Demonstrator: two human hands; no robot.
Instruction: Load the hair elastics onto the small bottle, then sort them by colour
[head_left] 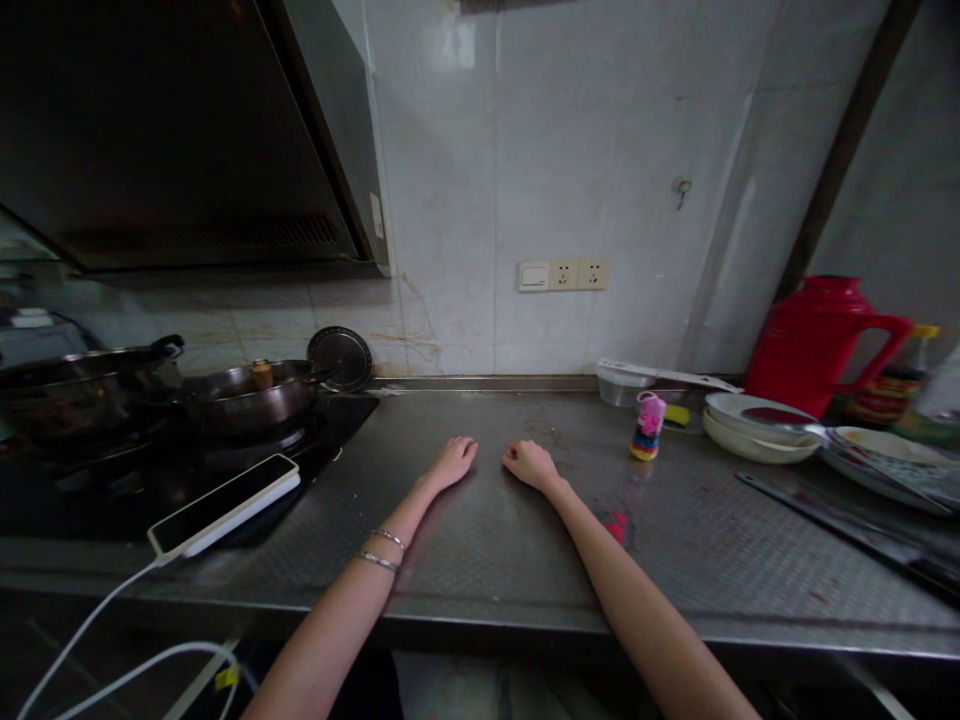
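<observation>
My left hand (453, 462) rests on the metal countertop (480, 560), its fingers loosely bent and nothing visible in it. Two bracelets (382, 550) circle that forearm. A short gap to the right, my right hand (531, 464) lies on the same surface, also with loosely bent fingers and no object showing. Palms and fingertips are mostly hidden from above. The small colourful bottle with a pink top (647, 428) stands upright beyond the right hand, apart from it. A red mark (617, 527) shows on the counter beside the right forearm.
Left, a phone (225, 507) with a white cable lies by the stove edge; a pan (247, 398) and a pot (82, 390) stand on the stove. Right are a plastic ladle (626, 383), yellow sponge (676, 415), stacked dishes (757, 440), red jug (806, 345) and long dark blade-like object (832, 520).
</observation>
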